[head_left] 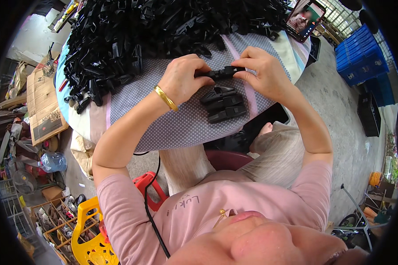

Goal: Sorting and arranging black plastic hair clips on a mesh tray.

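Note:
Above the near part of the round table (172,126), my left hand (182,76) and my right hand (264,75) hold a narrow black plastic part (223,73) between them. Thumb and fingers of each hand pinch one end, and the part lies roughly level. Its exact kind is too small to make out. Just below it, several similar black plastic parts (225,105) lie side by side on the dotted cloth. A large heap of black plastic pieces (137,33) covers the far and left side of the table. My left wrist wears a gold bangle (166,98).
A phone (305,20) stands at the table's far right edge. Under the near right edge sits a black tray (276,114). Blue crates (361,55) stand on the floor at right. A yellow chair (90,234) and a black cable (148,201) are at lower left.

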Available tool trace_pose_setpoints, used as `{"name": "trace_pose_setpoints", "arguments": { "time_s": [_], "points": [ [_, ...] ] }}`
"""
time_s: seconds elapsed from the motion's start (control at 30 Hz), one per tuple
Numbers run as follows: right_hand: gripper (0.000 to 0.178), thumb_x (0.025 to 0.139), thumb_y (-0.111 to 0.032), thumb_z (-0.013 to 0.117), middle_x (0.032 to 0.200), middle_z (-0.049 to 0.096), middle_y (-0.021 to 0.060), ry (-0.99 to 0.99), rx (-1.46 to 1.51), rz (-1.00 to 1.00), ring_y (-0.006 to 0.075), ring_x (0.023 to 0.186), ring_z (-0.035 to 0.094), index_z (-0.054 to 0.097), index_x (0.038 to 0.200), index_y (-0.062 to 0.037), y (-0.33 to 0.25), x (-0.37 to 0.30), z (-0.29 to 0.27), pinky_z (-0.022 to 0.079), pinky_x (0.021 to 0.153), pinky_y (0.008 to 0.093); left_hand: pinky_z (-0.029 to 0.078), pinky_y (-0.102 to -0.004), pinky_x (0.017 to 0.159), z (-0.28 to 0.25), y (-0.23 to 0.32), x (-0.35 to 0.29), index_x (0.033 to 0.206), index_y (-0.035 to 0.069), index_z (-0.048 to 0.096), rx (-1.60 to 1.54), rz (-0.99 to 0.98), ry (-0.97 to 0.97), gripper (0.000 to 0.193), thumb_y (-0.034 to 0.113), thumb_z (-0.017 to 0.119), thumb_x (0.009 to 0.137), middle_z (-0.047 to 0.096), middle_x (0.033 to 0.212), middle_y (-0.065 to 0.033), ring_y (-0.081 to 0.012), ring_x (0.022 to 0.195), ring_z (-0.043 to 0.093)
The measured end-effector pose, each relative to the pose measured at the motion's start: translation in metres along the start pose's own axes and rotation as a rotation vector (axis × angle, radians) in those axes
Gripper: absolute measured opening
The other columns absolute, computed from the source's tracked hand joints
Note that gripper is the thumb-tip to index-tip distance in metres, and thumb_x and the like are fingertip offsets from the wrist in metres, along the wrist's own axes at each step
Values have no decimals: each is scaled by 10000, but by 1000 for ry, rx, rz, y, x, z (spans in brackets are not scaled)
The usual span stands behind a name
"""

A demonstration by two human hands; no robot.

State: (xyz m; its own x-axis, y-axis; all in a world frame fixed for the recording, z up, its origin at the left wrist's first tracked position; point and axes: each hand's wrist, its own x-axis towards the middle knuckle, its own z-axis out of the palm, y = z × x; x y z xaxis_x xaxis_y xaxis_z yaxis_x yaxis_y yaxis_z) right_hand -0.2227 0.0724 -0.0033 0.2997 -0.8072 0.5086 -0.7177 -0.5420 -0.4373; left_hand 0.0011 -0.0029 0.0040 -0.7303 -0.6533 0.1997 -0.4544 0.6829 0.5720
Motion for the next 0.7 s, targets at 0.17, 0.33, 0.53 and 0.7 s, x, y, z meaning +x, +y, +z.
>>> {"name": "trace_pose_setpoints", "arguments": {
  "time_s": [0.17,0.33,0.53,0.7],
  "points": [
    [231,703,-84,729,802,574,87,-49,-70,-4,256,770,547,684,920,-22,7,2,0,444,669,332,508,-329,669,0,0,4,822,6,701,-34,-19,-6,206,140,754,675,632,815,-107,-263,742,625],
    [227,684,-93,737,769,572,85,22,57,-117,247,776,544,690,895,-22,7,7,20,443,671,331,501,-306,638,12,-3,2,827,-2,698,-94,65,55,216,116,764,658,624,789,-97,-233,702,617],
    [201,770,-164,715,759,582,76,-197,319,51,231,785,578,686,903,-16,20,18,11,465,671,300,483,-331,747,-6,-11,20,840,38,702,69,305,91,219,154,772,668,635,812,-83,-251,812,586],
    [339,802,-287,688,1042,601,86,107,-256,39,254,870,605,647,1091,-113,36,37,29,498,728,329,445,-365,848,-13,-41,49,926,123,706,613,357,694,176,210,700,773,632,964,-47,-253,986,508]
  ]
}}
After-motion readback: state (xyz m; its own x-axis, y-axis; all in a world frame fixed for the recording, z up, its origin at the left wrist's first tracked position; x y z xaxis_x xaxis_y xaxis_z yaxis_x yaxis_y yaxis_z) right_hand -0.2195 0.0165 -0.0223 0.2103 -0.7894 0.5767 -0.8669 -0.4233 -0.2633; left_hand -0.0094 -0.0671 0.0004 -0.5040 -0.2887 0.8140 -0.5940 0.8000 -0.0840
